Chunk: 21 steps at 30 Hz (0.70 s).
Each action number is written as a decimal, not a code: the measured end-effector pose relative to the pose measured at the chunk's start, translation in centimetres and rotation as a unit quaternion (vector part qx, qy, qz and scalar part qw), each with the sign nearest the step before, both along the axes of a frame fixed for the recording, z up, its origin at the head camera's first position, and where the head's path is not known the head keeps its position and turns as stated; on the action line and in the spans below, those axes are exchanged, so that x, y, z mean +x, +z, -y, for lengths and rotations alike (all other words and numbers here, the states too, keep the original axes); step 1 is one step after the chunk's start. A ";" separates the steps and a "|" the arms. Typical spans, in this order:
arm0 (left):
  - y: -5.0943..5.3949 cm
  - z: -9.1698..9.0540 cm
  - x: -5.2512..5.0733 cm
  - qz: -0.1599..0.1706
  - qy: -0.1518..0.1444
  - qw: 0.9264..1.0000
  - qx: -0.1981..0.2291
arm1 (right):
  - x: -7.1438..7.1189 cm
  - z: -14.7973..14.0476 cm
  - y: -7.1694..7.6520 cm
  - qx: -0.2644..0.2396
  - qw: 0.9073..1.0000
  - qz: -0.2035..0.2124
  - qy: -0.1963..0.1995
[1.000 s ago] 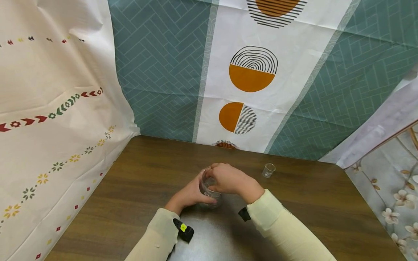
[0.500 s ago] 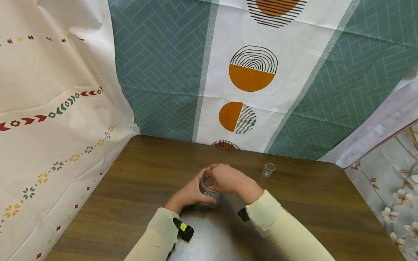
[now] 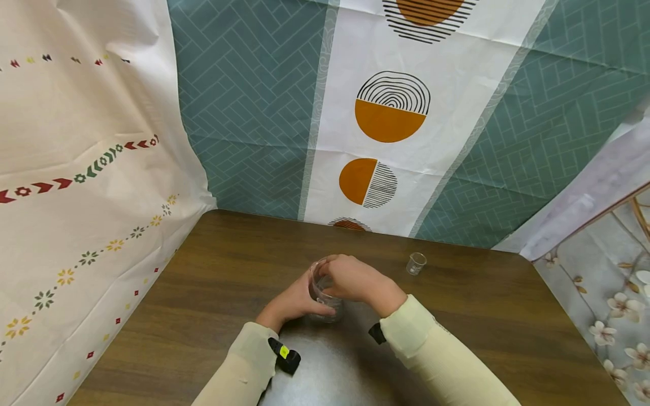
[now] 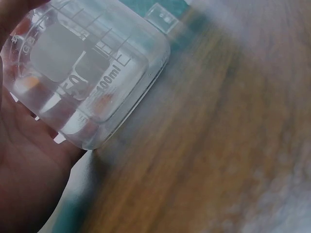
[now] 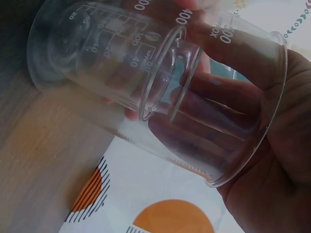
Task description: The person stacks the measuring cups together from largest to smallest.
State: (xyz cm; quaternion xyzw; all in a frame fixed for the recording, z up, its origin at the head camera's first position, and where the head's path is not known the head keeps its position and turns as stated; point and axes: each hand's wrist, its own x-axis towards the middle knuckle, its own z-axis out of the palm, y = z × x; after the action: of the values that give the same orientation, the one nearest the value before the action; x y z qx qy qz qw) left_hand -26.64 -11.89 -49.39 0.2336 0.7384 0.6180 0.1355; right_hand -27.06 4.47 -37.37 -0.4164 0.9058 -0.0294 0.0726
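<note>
A large clear glass beaker [image 3: 332,317] stands on the table, with my left hand [image 3: 293,301] gripping its side. In the left wrist view that hand [image 4: 29,174] wraps round the glass [image 4: 112,92], where 100ml is printed. My right hand [image 3: 358,280] reaches into the mouth from above. The right wrist view has a smaller marked beaker [image 5: 114,53] nested inside the large beaker [image 5: 194,162]; the fingers of my right hand [image 5: 262,121] are within the large one, at the inner beaker's rim, seemingly pinching it. Glass partly blurs the fingertip contact.
Another small glass beaker [image 3: 416,264] stands upright toward the back right of the brown wooden table [image 3: 244,242]. Patterned cloths hang behind the table and on both sides. Each wrist carries a black strapped device.
</note>
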 end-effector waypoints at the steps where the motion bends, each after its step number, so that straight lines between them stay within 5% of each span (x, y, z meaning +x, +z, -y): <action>1: 0.0 0.0 0.0 0.000 -0.001 1.000 0.002 | 0.0 0.0 0.0 0.002 1.000 -0.001 0.001; 21: -0.2 0.1 -0.1 0.017 -0.019 0.999 0.021 | 0.1 0.2 0.0 0.011 1.000 -0.003 -0.002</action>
State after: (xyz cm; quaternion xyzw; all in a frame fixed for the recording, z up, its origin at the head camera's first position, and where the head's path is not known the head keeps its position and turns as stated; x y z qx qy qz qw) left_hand -26.75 -11.94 -49.54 0.2403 0.7180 0.6348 0.1544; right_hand -26.92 4.25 -37.36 -0.4142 0.9070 -0.0178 0.0742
